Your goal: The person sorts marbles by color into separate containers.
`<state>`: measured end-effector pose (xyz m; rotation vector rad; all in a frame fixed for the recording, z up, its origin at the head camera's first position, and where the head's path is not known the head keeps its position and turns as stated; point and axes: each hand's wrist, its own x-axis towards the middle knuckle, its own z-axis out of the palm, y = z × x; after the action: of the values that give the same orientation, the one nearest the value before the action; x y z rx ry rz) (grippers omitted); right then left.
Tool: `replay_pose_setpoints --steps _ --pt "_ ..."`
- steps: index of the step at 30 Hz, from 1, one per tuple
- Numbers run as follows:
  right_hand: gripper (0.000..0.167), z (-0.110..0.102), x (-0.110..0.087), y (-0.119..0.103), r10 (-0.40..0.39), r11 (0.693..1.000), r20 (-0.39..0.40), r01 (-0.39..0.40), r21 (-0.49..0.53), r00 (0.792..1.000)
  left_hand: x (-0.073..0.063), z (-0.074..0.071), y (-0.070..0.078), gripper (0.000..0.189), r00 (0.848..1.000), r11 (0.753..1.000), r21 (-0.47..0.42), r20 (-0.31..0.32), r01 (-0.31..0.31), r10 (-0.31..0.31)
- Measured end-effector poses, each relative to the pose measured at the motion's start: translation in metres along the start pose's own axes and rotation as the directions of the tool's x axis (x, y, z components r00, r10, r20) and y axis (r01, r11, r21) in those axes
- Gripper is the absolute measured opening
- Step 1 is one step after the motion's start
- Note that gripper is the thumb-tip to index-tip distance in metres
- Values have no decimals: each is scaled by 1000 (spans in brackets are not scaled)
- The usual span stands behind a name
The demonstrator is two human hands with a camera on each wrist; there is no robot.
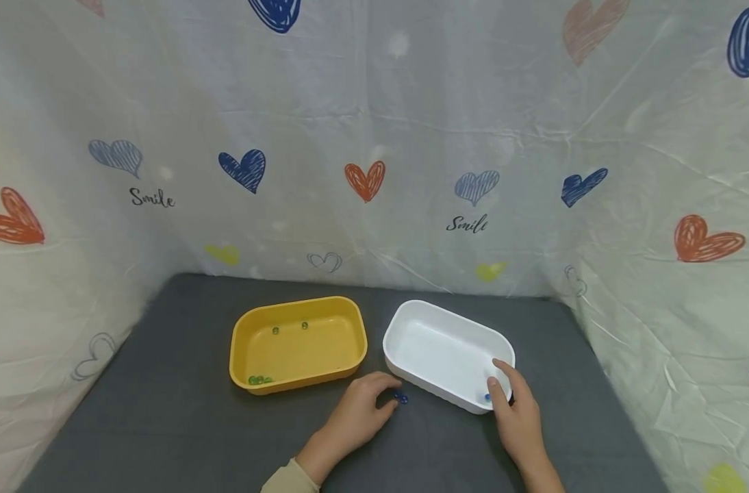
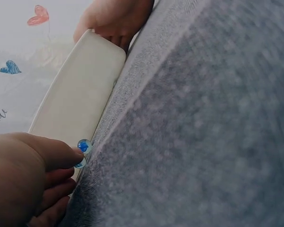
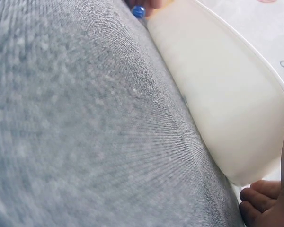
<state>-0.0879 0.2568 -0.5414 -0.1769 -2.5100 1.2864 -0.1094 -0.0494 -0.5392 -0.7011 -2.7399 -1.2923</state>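
Note:
My left hand [image 1: 363, 409] is beside two clear-and-blue marbles [image 1: 401, 397] on the grey cloth, its thumb and forefinger apart. In the left wrist view, the thumb tip is right by the marbles [image 2: 84, 146]; whether it touches them I cannot tell. My right hand [image 1: 517, 415] grips the right end of a white tray [image 1: 445, 346], thumb over the rim and other fingers along the outside. The right wrist view has these fingers [image 3: 260, 198] against the tray's end wall. Inside the tray, a blue marble [image 1: 488, 397] lies near the right thumb.
A yellow tray [image 1: 297, 383] sits left of the white one, with several green marbles [image 1: 260, 380] in it, most at its near left corner. Dark grey cloth [image 1: 183, 418] covers the table. A white curtain [image 1: 411, 137] printed with hearts hangs behind and at the sides.

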Motion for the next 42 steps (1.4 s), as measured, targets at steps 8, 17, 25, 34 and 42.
replay_pose_setpoints --steps 8,17,25,34,42 --pt "40 1 1 -1 1 1000 1 -1 4 1000 -2 3 -7 22 998 997 55 -12 -53 54" --pt "41 0 3 -2 10 1000 10 -10 1 1000 -3 5 -10 22 989 982 134 -43 -135 142" --pt "41 0 3 -1 20 1000 16 -20 -4 1000 -3 6 -11 16 992 988 106 -46 -109 115" --pt "39 1 2 0 -12 1000 -7 12 -1 1000 -5 6 -11 14 994 993 77 -54 -88 92" --pt "38 1 1 -1 -19 1000 -13 19 1 1000 -5 5 -11 13 997 996 57 -42 -68 70"
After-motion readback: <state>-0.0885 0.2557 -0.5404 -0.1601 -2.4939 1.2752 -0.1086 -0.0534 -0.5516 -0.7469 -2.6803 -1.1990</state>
